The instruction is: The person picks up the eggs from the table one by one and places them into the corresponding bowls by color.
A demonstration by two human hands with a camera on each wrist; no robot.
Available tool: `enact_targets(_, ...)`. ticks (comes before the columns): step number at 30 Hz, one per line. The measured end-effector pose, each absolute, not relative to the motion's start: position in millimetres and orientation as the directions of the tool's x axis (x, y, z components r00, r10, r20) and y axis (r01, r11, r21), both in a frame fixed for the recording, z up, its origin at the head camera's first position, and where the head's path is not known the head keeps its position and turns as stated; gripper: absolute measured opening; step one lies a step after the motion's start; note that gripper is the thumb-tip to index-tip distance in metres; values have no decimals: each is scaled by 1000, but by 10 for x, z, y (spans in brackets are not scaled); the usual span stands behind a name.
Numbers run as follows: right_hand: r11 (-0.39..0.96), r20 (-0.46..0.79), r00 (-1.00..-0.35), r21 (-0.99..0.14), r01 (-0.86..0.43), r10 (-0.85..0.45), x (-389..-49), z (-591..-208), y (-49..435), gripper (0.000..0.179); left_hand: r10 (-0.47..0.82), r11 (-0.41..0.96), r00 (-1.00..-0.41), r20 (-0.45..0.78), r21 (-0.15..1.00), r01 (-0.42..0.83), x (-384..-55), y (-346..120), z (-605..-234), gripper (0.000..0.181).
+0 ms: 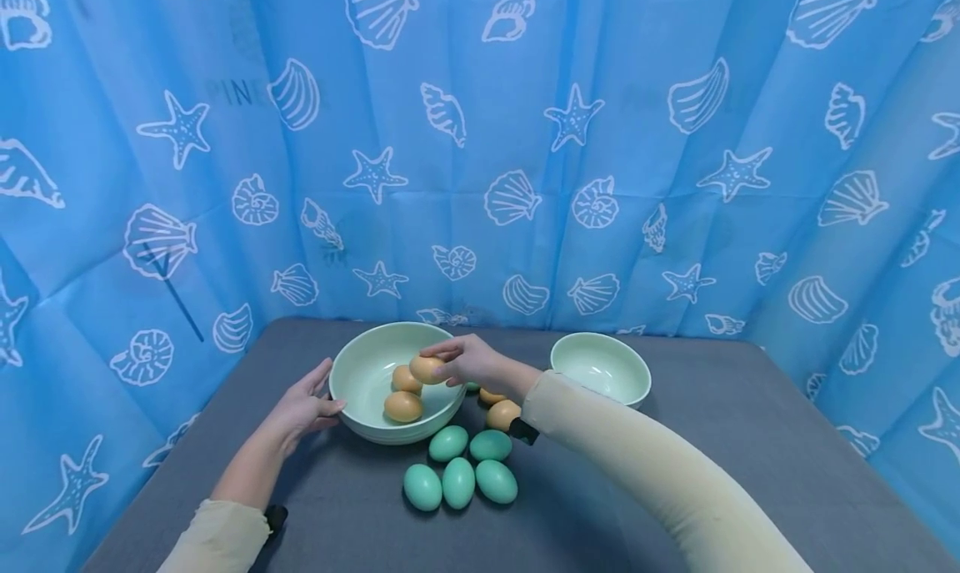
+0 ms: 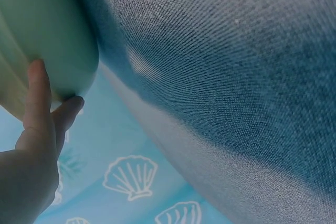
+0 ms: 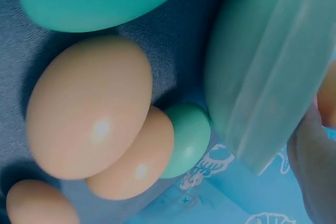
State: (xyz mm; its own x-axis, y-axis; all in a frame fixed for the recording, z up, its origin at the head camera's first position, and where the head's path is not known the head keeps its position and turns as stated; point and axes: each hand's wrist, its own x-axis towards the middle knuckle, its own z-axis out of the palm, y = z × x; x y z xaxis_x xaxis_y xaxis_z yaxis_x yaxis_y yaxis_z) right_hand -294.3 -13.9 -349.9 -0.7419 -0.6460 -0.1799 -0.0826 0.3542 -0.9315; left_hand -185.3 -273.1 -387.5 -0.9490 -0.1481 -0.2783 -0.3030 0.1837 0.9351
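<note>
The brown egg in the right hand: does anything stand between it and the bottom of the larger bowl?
Nothing visible shuts off the way: the right hand holds the brown egg over the open larger bowl. Only two other brown eggs, lying inside close by, may crowd it; the bowl is bare to their left.

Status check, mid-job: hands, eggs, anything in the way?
Right hand pinching a brown egg over the large bowl. Left hand against that bowl's outside. Two more brown eggs inside. Green eggs outside the bowl, none blocking.
</note>
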Motion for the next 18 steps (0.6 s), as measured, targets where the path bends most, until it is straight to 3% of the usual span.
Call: enact_targets(18,442,-230,-766,-894,-78,-600,-2943,-3597,-452,40,-166,188,-946,-278,933,-307,-1841,-2705,-3872,85)
